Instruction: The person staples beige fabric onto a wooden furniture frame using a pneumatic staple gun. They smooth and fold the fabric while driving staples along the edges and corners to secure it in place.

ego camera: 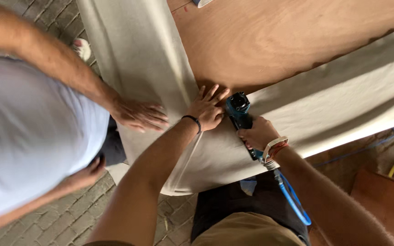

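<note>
Gripping one blue pneumatic stapler (241,114), the right hand (257,133) held it at the surface's (270,36) fabric-wrapped corner. One left hand (206,110) lay flat, fingers spread, on the beige fabric (151,59). A co-worker's hand (138,114) pressed beside it.

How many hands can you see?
4: left hand flat on the cloth, right hand gripping the blue tool, co-worker's hand on the cloth, another by their side.

Beige cloth (160,54): matt, woven, softly creased. Plywood panel (270,32): reddish-brown wood, smooth, faint grain. Pneumatic stapler (241,116): teal and black plastic housing, slightly glossy. Air hose (292,200): shiny blue plastic. Floor (64,218): rough grey brick paving.
</note>
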Demonstrator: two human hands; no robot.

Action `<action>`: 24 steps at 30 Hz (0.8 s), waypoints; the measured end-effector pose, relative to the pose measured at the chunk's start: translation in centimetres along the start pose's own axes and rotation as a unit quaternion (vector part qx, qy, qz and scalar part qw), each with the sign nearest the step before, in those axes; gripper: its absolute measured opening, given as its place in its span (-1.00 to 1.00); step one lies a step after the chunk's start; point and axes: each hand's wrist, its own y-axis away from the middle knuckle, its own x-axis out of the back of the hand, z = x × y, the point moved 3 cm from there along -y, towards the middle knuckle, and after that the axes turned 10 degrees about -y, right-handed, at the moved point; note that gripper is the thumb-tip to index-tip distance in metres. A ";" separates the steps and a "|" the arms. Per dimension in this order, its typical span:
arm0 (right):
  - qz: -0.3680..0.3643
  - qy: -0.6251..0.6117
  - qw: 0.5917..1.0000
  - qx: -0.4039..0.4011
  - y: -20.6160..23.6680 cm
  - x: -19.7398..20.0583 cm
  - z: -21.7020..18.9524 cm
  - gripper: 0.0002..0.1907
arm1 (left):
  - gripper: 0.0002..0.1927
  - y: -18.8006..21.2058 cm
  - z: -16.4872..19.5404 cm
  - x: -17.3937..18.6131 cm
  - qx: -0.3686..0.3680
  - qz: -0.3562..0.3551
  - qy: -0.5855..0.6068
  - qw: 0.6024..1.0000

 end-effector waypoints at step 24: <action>0.046 0.141 0.989 0.008 -1.8 -4.5 2.9 -0.64 | -0.42 -3.3 -4.1 -4.4 -0.064 0.127 0.184 0.972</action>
